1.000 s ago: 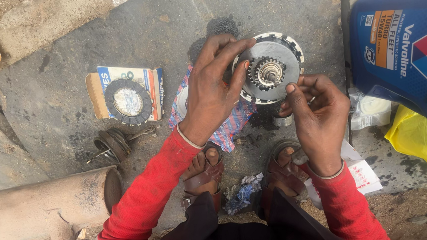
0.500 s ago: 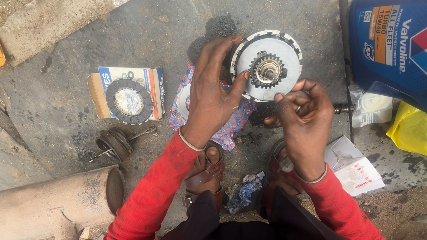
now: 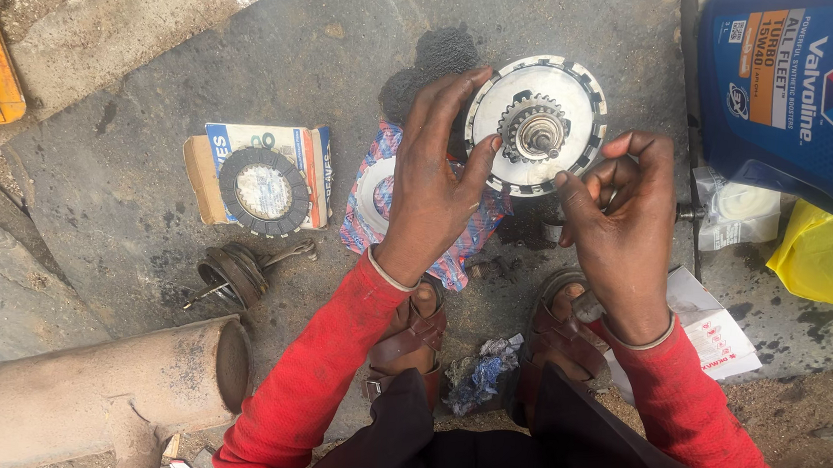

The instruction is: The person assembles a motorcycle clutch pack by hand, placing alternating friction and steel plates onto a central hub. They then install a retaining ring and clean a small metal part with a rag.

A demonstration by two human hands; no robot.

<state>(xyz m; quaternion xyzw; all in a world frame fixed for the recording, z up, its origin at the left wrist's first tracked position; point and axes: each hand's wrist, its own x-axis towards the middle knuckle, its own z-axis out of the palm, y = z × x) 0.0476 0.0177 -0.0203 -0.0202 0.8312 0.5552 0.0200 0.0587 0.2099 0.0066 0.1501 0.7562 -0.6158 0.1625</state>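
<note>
While two hands hold one clutch hub, one friction ring lies apart.

- Clutch assembly: silver-grey plate, dark toothed rim, dull steel gear at centre
- Cloth: pink, blue and white patterned, seen under the left hand
- Sleeves: plain red
- Friction disc: black ring; laid on a tan, blue and white box
- Oil jug: blue; orange-and-white label
- Bag: yellow
- Sandals: brown
</note>
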